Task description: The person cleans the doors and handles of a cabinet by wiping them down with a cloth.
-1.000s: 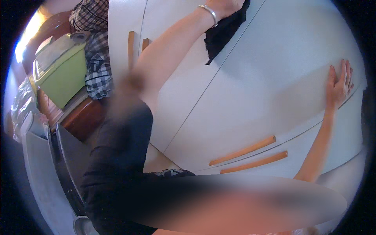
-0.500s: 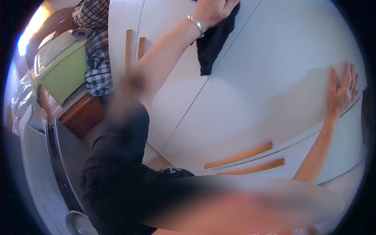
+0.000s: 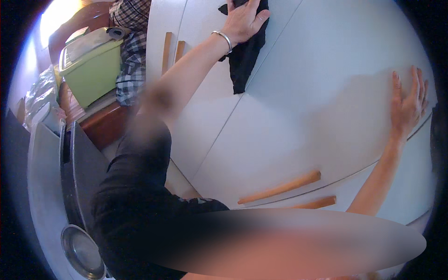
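Note:
My left hand (image 3: pixel 245 22), with a silver bangle at its wrist, presses a black cloth (image 3: pixel 248 63) against the white cabinet door (image 3: pixel 317 70) at the top of the view. Its fingers are spread over the cloth and the thumb sticks out to the right. The upper fingertips are cut off by the picture's edge. From under the palm the cloth hangs to a narrow tip beside the seam between two panels. On the far right my right hand (image 3: pixel 407 107) lies flat on the white surface, fingers stretched and apart, holding nothing.
Wooden handles (image 3: pixel 280 186) jut from the doors at lower middle, with more handles (image 3: pixel 166 53) at upper left. A green lidded bin (image 3: pixel 91 70) and checked fabric (image 3: pixel 133 67) are on the left. A round metal dish (image 3: pixel 84 252) is at lower left.
My left hand has slid a little down and left with the cloth, its thumb showing more spread. My right hand stays on the surface. The view has shifted slightly.

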### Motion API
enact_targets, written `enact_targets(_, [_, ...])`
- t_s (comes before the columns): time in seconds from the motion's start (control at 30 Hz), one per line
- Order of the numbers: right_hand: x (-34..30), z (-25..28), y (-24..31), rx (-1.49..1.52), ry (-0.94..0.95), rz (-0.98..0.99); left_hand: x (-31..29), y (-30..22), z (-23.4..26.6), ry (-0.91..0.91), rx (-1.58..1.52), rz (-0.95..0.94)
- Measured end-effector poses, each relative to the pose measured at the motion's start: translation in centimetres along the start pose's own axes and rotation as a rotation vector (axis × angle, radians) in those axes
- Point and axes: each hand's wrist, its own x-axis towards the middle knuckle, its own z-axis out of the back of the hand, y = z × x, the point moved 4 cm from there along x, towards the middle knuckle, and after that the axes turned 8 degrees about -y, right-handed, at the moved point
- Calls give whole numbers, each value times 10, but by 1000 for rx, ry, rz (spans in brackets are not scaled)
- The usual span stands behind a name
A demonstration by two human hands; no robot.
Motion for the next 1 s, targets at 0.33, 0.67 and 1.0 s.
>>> enact_targets(0.33, [2, -1, -11, -132, 98, 60, 47, -10, 4, 76, -139, 15])
enact_targets(0.67, [8, 6, -12, -86, 99, 24, -14, 44, -5, -274, -268, -188])
enact_targets(1.0, [13, 14, 0, -14, 102, 26, 73, 33, 16, -238, -36, -124])
